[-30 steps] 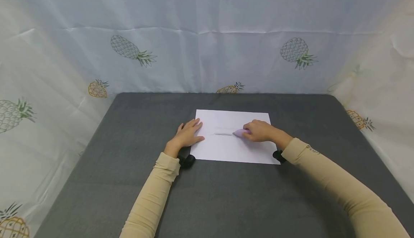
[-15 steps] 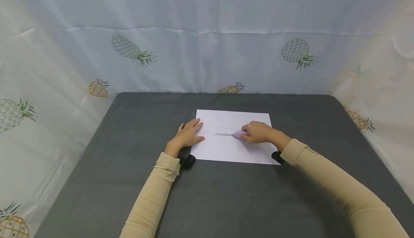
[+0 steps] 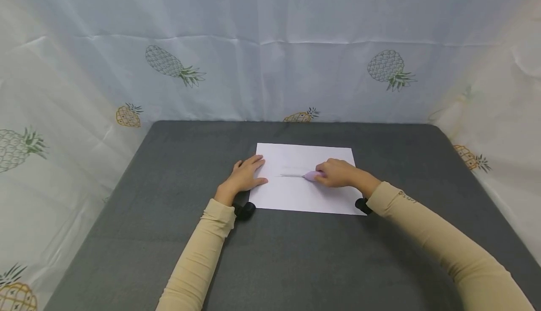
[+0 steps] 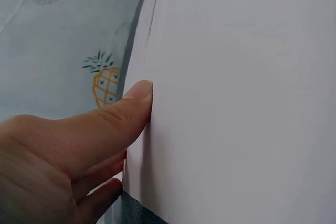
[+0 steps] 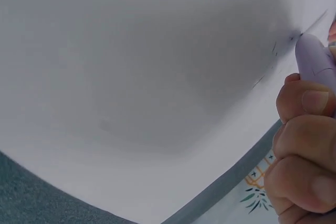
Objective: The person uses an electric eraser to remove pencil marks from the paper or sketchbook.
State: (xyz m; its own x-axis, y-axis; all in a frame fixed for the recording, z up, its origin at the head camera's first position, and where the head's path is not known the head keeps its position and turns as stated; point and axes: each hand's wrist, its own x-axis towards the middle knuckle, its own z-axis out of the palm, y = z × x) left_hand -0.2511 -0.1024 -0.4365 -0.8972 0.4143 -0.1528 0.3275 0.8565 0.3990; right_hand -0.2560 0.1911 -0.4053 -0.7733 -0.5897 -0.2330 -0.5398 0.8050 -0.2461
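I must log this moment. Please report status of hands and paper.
Left hand flat on paper. Right hand grips purple pen, tip on sheet. Nothing in the way.

no readable text, labels or numbers

Left hand (image 3: 244, 178) flat on white paper (image 3: 296, 193); right hand (image 3: 337, 173) grips lilac eraser (image 3: 312, 175) at pencil line (image 3: 291, 175).

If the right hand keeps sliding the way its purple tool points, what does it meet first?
Likely the left hand. The right hand aims the purple tool leftward along the grey line on the white sheet; only bare paper lies between. The depth looks level, since both rest on the sheet.
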